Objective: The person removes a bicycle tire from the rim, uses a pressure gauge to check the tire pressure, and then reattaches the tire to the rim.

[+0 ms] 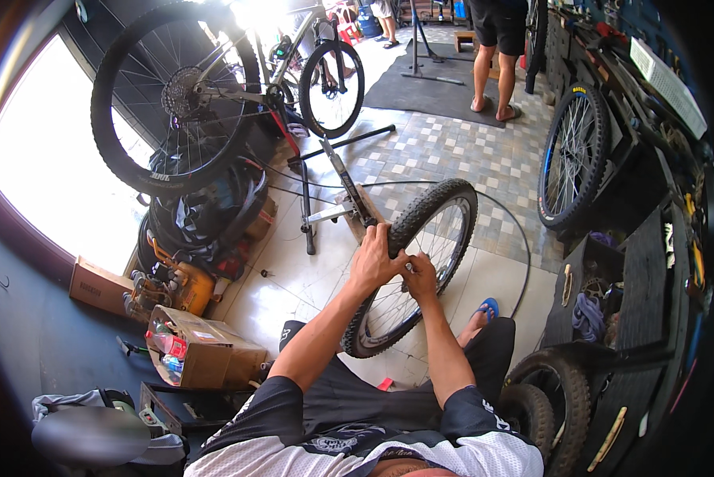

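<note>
A bicycle wheel (pixel 434 199) with a knobbly black tyre and thin spokes stands tilted in front of me, between my knees. My left hand (pixel 375 261) is wrapped over the tyre on its left side, with the thumb reaching towards the spokes. Close beside it, my right hand (pixel 420 277) is closed in a pinch over the spokes, and its fingers hide whatever lies between them. Just beyond the wheel is a metal stand (pixel 347 187) with a silver arm. Whether the wheel rests in that stand cannot be seen.
A bicycle (pixel 273 83) is propped up at the far left. Below it sit an orange compressor (pixel 190 288) and a cardboard box (pixel 222 350) of bottles. A dark hose (pixel 524 262) curves over the floor. Another wheel (pixel 571 159) leans at right; a person (pixel 496 63) stands beyond.
</note>
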A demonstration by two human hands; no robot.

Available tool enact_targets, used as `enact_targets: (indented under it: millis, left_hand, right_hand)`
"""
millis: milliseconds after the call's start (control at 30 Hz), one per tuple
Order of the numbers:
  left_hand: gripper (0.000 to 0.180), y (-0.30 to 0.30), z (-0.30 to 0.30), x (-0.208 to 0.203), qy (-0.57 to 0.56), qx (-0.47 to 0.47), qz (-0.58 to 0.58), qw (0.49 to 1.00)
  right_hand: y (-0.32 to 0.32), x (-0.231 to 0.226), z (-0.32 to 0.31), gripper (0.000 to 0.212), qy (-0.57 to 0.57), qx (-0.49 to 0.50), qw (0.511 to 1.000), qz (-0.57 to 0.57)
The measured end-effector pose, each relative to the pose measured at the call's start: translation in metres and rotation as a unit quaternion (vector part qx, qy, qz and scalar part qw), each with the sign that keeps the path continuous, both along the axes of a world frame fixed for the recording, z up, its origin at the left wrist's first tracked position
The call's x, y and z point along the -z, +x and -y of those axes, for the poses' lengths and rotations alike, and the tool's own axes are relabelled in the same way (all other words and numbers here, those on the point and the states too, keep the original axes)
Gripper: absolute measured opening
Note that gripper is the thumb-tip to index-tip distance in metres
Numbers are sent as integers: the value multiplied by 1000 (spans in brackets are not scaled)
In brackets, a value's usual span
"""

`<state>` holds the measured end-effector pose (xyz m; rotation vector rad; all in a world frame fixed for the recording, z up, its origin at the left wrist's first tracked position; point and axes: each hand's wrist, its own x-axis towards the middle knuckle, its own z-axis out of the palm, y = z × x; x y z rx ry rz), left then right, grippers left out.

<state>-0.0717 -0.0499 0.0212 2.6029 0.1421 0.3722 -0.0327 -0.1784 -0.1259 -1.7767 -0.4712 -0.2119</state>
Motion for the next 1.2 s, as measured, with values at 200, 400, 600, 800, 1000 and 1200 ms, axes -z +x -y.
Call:
enact_targets:
  millis: [200, 400, 600, 800, 1000, 1200]
  left_hand:
    - [71, 3, 5, -4, -5, -4, -10, 1000]
    - [70, 1, 0, 0, 3, 0, -4, 1000]
    - [73, 5, 1, -2, -12, -9, -18, 1000]
    - [72, 0, 2, -4, -4, -2, -17, 1000]
    - [71, -3, 1, -2, -5, -3, -6, 1000]
    - [68, -8, 10, -3, -27, -2, 1, 1000]
  right_hand:
    - [3, 1, -13, 27, 60, 33, 998, -10]
    - [1, -3, -7, 23, 33, -10, 998, -50]
    - [6, -2, -5, 26, -21, 13, 1000, -14]
    - [0, -3, -7, 25, 26, -3, 997, -72]
    - [-12, -12, -3, 26, 25, 0, 987, -158]
    - [-17, -1, 1, 31, 37, 3, 990, -137]
